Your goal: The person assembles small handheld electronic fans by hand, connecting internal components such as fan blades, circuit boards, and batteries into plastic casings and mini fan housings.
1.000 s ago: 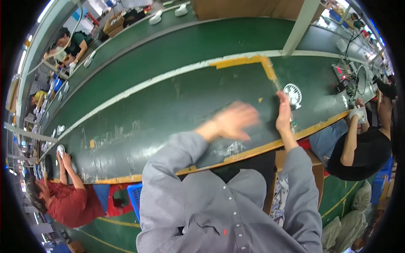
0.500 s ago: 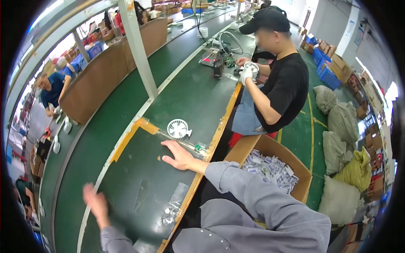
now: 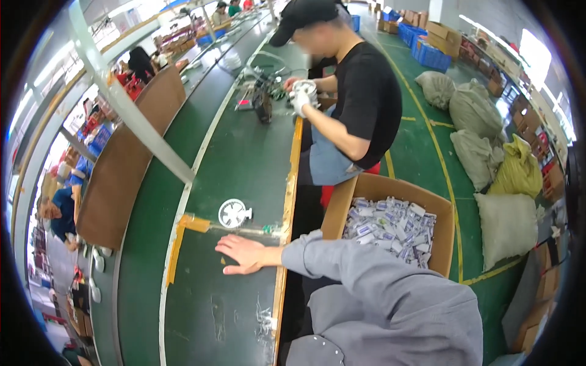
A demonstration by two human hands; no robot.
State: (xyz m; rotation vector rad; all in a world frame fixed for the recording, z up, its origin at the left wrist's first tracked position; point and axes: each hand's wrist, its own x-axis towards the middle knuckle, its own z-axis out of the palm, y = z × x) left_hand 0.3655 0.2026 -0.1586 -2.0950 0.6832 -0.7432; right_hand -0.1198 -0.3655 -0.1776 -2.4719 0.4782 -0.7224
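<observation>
White fan frame [image 3: 232,214] near right fingers [image 3: 228,245]; left hand gone from view.

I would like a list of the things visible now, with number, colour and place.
Workbench: one, green, before the person
Round fan frame: one, white, on the workbench
Tape: uncounted strips, yellow, on the workbench
Cardboard box: one, brown, right of the workbench
Small packets: many, mostly white, inside the cardboard box
Sacks: five, four pale and one yellow, right floor
Crates: several, blue, upper right
Panel: one, brown, left
Co-worker: one, black shirt, beyond the cardboard box
Distant clutter: too small to count
Right hand: one, bare, palm down at the workbench
Right sleeve: one, grey, lower right
</observation>
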